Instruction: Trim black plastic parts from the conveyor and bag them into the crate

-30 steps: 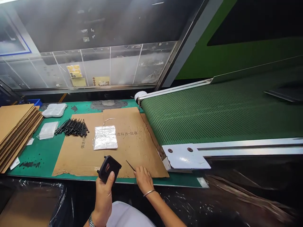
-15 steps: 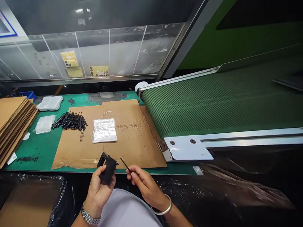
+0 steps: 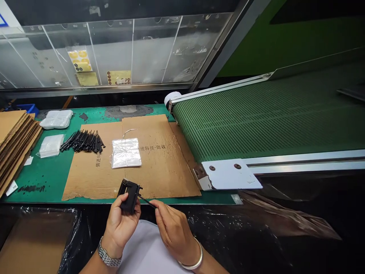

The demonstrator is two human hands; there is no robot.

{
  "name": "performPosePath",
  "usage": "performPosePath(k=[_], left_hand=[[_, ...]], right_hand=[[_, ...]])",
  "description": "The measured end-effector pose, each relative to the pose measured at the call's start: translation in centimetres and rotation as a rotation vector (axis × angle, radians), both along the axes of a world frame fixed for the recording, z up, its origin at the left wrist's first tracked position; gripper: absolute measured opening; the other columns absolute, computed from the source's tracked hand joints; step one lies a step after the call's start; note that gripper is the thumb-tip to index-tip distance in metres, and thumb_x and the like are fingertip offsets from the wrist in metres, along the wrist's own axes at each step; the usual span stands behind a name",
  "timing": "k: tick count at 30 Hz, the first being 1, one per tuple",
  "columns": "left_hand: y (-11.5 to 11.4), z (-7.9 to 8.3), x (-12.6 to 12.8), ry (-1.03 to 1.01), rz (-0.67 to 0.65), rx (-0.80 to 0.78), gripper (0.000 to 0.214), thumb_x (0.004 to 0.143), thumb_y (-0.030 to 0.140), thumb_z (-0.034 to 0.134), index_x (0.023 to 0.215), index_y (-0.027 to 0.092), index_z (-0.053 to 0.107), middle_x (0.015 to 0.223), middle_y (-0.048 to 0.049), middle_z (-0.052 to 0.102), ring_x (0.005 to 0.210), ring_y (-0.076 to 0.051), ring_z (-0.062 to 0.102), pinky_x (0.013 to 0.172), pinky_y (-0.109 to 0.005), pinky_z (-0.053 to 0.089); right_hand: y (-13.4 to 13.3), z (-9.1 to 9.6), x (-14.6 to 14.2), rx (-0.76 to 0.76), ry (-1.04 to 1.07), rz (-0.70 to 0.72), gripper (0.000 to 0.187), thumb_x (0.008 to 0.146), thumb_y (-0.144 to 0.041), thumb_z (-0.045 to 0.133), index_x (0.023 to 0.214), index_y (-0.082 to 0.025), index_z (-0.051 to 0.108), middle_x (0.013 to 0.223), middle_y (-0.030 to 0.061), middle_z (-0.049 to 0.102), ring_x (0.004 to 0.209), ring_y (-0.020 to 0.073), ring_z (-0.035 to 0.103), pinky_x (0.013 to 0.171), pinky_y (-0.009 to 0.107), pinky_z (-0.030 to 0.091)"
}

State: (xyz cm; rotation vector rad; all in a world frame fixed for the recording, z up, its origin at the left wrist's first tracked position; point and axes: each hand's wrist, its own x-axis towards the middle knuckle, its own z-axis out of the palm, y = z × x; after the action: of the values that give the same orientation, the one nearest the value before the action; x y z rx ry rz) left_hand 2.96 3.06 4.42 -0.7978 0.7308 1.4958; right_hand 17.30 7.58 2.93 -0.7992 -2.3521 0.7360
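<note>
Two hands sit at the front edge of the table [image 3: 37,182]: the left hand [image 3: 121,224] closes its fingers around a black plastic bracket [image 3: 129,196], and the right hand [image 3: 173,232] pinches a thin black rod [image 3: 147,201] against it.

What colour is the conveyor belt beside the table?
Dark green, with fine ribbed lines; the conveyor belt shows best in the head view.

**Factory production line, at a workbench.**
Shown by a green conveyor belt [image 3: 251,121] on a metal frame, set right beside a green-topped bench [image 3: 37,186] piled with flat cardboard sheets [image 3: 14,144], with a blue crate [image 3: 25,109] beyond and a clear plastic screen [image 3: 131,49] bearing yellow labels [image 3: 80,61] behind.
</note>
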Motion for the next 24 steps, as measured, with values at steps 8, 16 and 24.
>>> performPosePath(k=[8,16,24], left_hand=[[-0.1,0.3,-0.2,-0.042,0.01,0.021,0.016,0.082,0.011,0.039,0.081,0.007,0.054,0.068,-0.0061,0.056,0.058,-0.01,0.054,0.045,-0.018,0.043],[-0.9,-0.1,0.3,-0.029,-0.032,0.004,0.014,0.08,0.008,0.039,0.075,0.009,0.053,0.064,-0.0051,0.057,0.055,-0.009,0.053,0.048,-0.018,0.045],[-2.6,-2.3,-0.2,0.057,-0.427,0.084,0.01,0.069,0.005,0.05,0.078,0.009,0.054,0.061,-0.0063,0.06,0.049,-0.013,0.056,0.041,-0.021,0.044]], right_hand=[[-0.1,-0.3,-0.8,0.355,-0.07,0.067,0.037,0.091,-0.019,0.028,0.06,-0.017,0.048,0.049,0.0003,0.046,0.046,0.012,0.039,0.049,0.027,0.023],[1.9,-0.7,-0.7,0.33,-0.07,0.121,0.039,0.092,-0.017,0.027,0.057,-0.017,0.044,0.048,-0.0008,0.045,0.044,0.0107,0.037,0.048,0.026,0.021],[4.0,-1.1,0.3,0.2,-0.073,0.164,0.042,0.094,-0.024,0.022,0.058,-0.017,0.043,0.048,-0.0018,0.044,0.043,0.0096,0.038,0.047,0.024,0.023]])
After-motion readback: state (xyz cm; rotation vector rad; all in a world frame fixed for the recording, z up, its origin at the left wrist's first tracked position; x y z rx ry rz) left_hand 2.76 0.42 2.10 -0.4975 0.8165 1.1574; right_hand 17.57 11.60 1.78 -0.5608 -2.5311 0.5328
